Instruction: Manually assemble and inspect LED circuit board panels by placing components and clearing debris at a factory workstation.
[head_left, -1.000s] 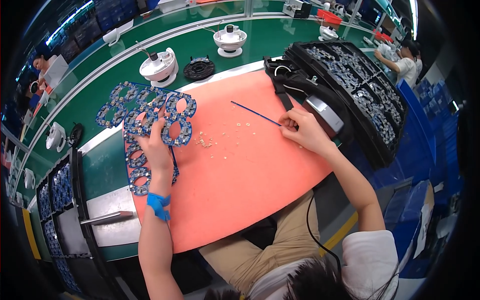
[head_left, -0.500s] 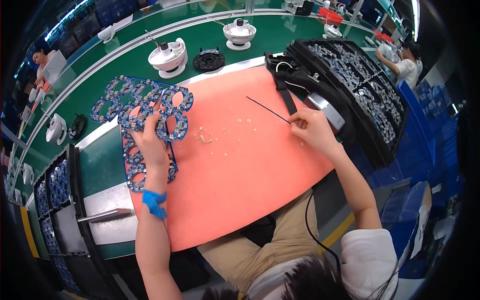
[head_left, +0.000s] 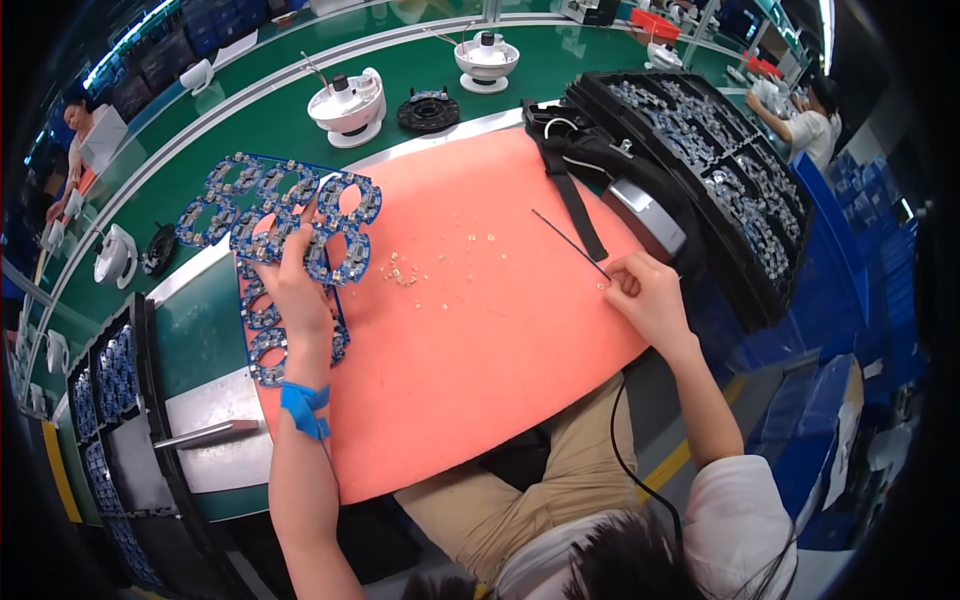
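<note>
My left hand grips a panel of joined blue ring-shaped circuit boards, thumb on top, held over the left part of the salmon-coloured mat. Beneath that hand and wrist lies another blue circuit board panel, partly hidden. Between thumb and fingertips, my right hand pinches one end of a thin dark blue strip. The strip slants up and left over the mat's right side. Small pale crumbs are scattered on the mat between my hands.
Black trays of boards stand at the right and left. A strapped device with a grey box lies by the mat's right edge. White round housings stand behind. A metal bar lies at left. Other people sit farther off.
My right hand has moved right and toward me, carrying the strip away from the crumbs. My left hand keeps its grip on the circuit board panel, nearly still.
</note>
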